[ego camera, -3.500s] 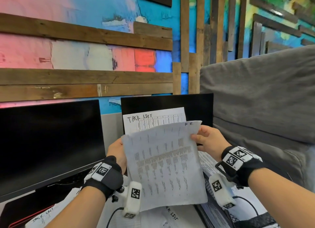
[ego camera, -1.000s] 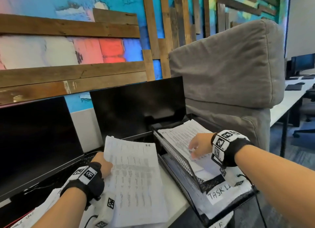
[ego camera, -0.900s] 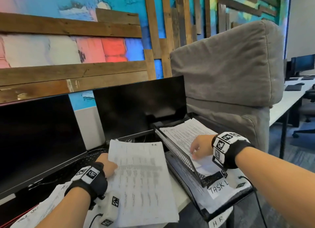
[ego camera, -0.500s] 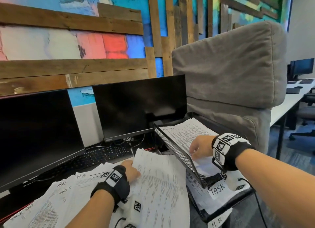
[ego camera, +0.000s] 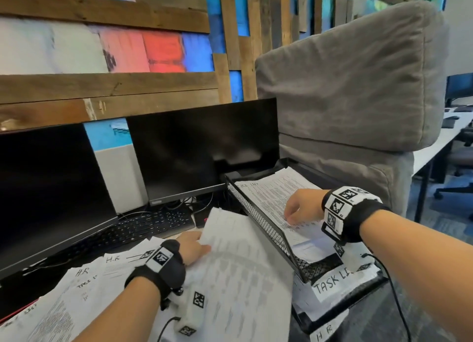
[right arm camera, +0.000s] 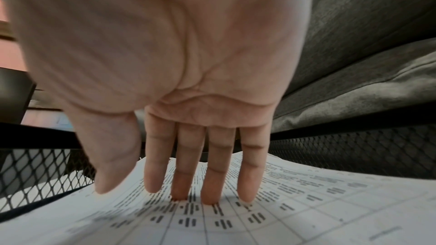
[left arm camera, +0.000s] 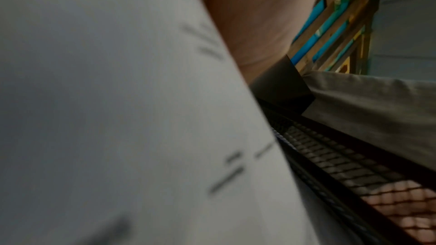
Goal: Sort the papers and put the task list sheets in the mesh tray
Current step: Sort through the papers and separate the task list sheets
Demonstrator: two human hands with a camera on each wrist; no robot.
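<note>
A black mesh tray [ego camera: 258,220] labelled "TASK LI.." [ego camera: 330,283] stands at the desk's right end. A task list sheet [ego camera: 271,196] lies on top in it. My right hand [ego camera: 291,216] rests there with straight fingers, and the right wrist view shows its fingertips [right arm camera: 180,194] pressing the sheet [right arm camera: 306,211] inside the mesh wall [right arm camera: 354,146]. My left hand [ego camera: 198,244] pinches the left edge of a printed sheet [ego camera: 243,277] low over the desk, left of the tray. In the left wrist view this sheet [left arm camera: 118,100] is blurred and covers the fingers, with the tray [left arm camera: 354,174] beside it.
Loose papers marked "HR" [ego camera: 112,259] spread over the desk at the lower left. Two black monitors [ego camera: 199,149] and a keyboard [ego camera: 143,226] stand behind them. A grey cushion [ego camera: 345,85] rises right behind the tray. A lower tray level carries an "HR" label [ego camera: 323,332].
My left hand has brought the printed sheet down and forward over the desk papers. The task list sheet went from both hands into the tray, where my right hand stays pressed.
</note>
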